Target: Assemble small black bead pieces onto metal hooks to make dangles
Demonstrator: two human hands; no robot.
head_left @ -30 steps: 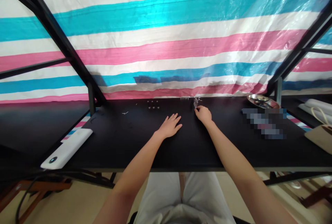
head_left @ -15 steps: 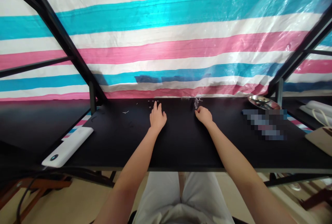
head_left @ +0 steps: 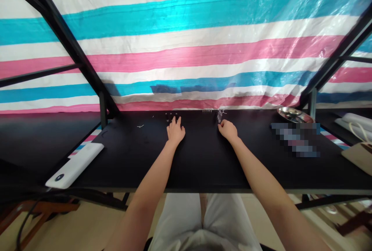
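My left hand (head_left: pixel 175 131) rests on the black table (head_left: pixel 203 161) with its fingers apart, just in front of several small dark pieces (head_left: pixel 171 114). Closed at the fingertips, my right hand (head_left: pixel 228 130) touches the near end of a small, clear, crumpled-looking item (head_left: pixel 219 116); whether it pinches this or something smaller is hidden. Between the hands, at the back edge, several tiny pieces stand in a row (head_left: pixel 207 111). A thin white strand (head_left: pixel 140 126) lies left of my left hand.
A white power bank-like device (head_left: pixel 76 165) lies at the table's left. At the right are a shiny metal dish (head_left: pixel 295 115) and a blurred-out patch (head_left: pixel 296 138). Black metal posts rise on both sides, with a striped sheet (head_left: pixel 186 53) behind.
My left hand has drawn back slightly toward me from the small dark pieces. My right hand has hardly moved.
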